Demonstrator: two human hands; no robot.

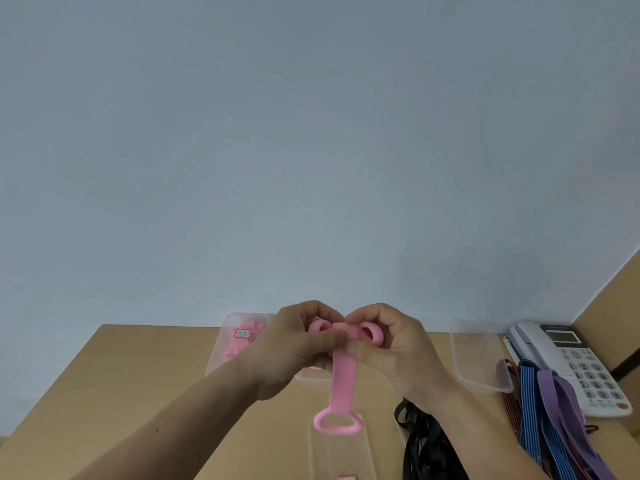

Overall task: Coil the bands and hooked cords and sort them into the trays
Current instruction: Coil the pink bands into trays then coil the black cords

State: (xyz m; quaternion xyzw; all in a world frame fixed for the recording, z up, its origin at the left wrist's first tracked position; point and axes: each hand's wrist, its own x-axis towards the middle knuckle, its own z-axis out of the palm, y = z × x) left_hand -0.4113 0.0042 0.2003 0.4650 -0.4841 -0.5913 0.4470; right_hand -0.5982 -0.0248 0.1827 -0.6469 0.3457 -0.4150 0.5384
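Plainly, each grip is closed on the same pink band (341, 375): the left hand (298, 344) pinches its upper part between thumb and curled fingers, and the right hand (394, 348) does likewise just at 3 o'clock of it, the thumbs nearly meeting. Between them the band is bent into two small loops, one poking out by each hand, which reads as the start of a coil. Holding both sides close probably keeps the springy strip from unrolling. The free end hangs straight toward 6 o'clock and finishes in an oval ring (337, 422), dangling over a near tray (313, 455) at the front of the table (138, 393). Both forearms rise from the lower corners with wrists lifted, so the work is held in the air above the table, not on it

At 10 o'clock from the hands a far tray (230, 323) already holds pink pieces, likely this band's destination. A side tray (478, 368) sits at 3 o'clock, black cords (426, 441) lie at 5 o'clock, and striped bands (554, 414) at 4 o'clock lie beside a telephone (571, 358)
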